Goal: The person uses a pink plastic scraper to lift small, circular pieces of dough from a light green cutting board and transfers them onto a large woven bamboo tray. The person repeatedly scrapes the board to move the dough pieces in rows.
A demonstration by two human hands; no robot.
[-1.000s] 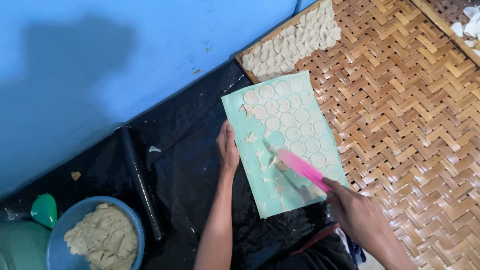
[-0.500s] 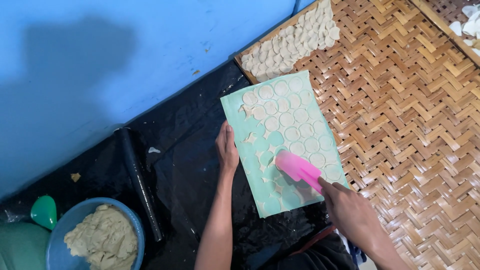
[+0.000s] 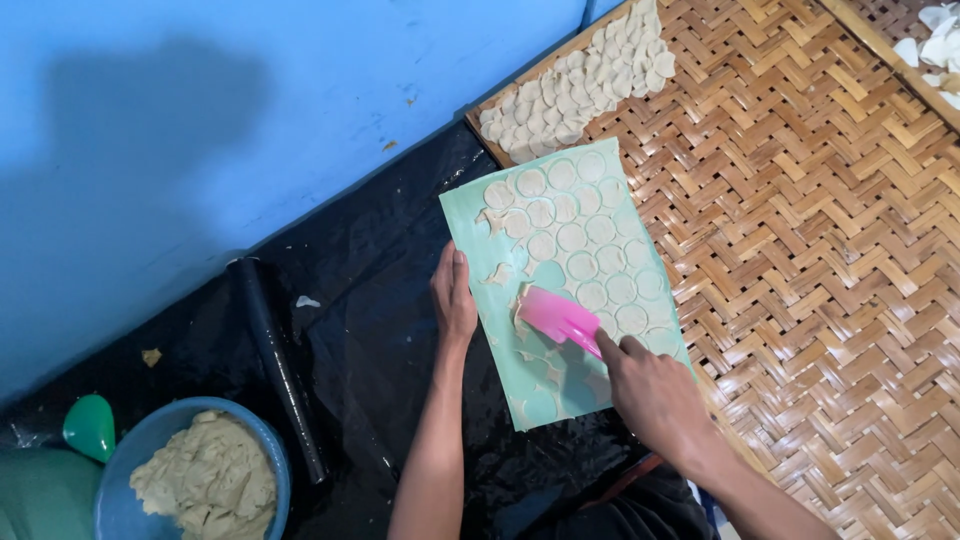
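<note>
Here, a right hand wrapped around the handle of a pink scraper, fingers curled tight on it. Pink blade flat on a pale green mat, just ahead of those fingers, its edge against a lump of torn dough scraps.

Over to the side, a left hand lying flat on the near edge of the green mat, fingers straight and pressed together, holding nothing, just pushing down. Between the two hands, bare green mat with round holes left in thin dough.

Farther out past the scraper, rows of small round dough circles sitting on the far half of the mat, close together but not stacked.

Under the mat, a shiny black plastic sheet on one side and a big woven bamboo tray on the other. Way beyond the fingers, at the far corner of the tray, a heap of pale dough rounds piled over each other.

Well off from the left hand, a black rolling pin lying on the black sheet. Past that, near the corner, a blue bowl full of lumpy tan dough, with a little green scoop right beside it. Behind all of it, a blue wall.
</note>
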